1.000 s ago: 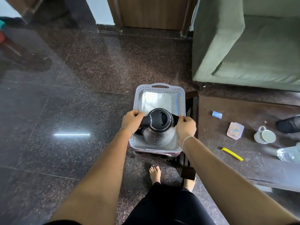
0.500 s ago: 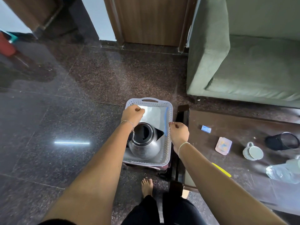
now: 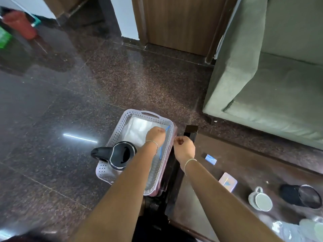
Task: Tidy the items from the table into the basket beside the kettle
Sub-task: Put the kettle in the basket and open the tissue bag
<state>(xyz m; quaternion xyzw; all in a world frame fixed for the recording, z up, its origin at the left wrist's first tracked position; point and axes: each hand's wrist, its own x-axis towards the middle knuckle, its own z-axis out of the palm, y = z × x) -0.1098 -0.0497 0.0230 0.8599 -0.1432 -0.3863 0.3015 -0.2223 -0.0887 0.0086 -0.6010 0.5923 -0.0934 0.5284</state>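
The kettle (image 3: 120,156) sits in the 8 o'clock corner of our basket (image 3: 119,128). Our left hand (image 3: 155,136) curls inside it; whether it grips anything we cannot tell. Our right hand (image 3: 184,148) pinches the 3 o'clock rim with its fingers.

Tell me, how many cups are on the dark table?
2. A white mug stands right of the pastel card; a black cup lies on its side just right of the mug. The right forearm may hide others.

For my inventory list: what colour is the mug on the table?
The mug is white to pale grey; the head view shows it best.
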